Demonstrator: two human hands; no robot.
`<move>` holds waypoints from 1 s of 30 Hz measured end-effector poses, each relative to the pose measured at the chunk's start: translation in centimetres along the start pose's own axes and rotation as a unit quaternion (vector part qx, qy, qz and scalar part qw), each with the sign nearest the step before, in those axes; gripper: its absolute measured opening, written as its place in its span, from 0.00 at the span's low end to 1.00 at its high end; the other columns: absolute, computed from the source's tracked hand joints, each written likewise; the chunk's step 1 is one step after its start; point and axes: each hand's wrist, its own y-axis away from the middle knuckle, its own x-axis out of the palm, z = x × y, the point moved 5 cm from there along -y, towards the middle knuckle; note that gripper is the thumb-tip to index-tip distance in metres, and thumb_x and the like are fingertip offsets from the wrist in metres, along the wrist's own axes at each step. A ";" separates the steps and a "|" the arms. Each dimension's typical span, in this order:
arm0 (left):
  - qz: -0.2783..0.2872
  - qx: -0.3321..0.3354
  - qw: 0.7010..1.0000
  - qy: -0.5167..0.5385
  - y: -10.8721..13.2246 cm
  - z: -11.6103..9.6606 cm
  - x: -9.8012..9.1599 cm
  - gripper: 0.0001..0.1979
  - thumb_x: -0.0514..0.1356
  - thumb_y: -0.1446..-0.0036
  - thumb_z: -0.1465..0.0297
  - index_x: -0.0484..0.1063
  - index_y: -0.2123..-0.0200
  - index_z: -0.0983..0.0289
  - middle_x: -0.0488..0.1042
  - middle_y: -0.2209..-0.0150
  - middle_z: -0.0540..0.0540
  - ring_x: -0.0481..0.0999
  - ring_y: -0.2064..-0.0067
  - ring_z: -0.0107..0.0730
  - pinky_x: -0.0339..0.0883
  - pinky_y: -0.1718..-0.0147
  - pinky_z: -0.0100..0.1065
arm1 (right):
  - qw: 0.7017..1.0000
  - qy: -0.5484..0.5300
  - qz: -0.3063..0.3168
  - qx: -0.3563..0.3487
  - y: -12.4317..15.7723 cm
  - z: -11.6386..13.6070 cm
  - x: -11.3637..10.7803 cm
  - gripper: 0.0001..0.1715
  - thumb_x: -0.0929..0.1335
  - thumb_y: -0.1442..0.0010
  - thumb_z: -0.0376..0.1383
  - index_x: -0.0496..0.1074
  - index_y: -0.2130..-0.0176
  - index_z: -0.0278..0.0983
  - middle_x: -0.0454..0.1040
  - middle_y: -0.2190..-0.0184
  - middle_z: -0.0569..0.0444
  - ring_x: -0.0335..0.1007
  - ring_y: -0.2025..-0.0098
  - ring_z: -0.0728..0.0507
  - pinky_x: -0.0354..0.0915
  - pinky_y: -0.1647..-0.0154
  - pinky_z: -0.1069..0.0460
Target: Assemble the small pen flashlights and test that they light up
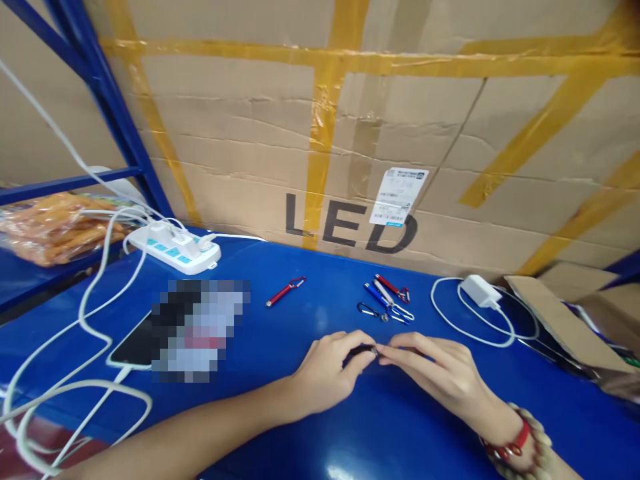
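Observation:
My left hand (333,370) is closed around a small black flashlight (356,352), mostly hidden by the fingers. At its metallic end, the thumb and fingertips of my right hand (440,370) are pinched together; any tiny part between them is too small to make out. Just beyond my hands lie a blue flashlight (376,293), a red flashlight (389,285) with a clip and a silver one (383,291). A black carabiner (367,309) and a small round metal piece (385,318) are beside them. Farther left rests another red flashlight (280,295) with a red carabiner.
A phone (135,340) on a cable lies left, partly blurred out. Behind it sits a white power strip (175,250) with loose cords. At right are a white charger (480,291) and an open cardboard box (545,320). A large taped carton (250,147) walls the back.

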 end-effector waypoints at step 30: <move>0.147 0.024 0.988 0.037 0.2 -0.3 1.5 0.06 0.46 0.40 0.74 0.58 0.68 0.60 0.71 0.71 0.49 0.69 0.72 0.27 0.60 0.70 0.26 | 0.946 -0.297 -0.011 0.129 2.6 -1.6 1.9 0.05 0.67 0.42 0.30 0.75 0.66 0.37 0.73 0.71 0.55 0.70 0.74 0.54 0.65 0.74 0.59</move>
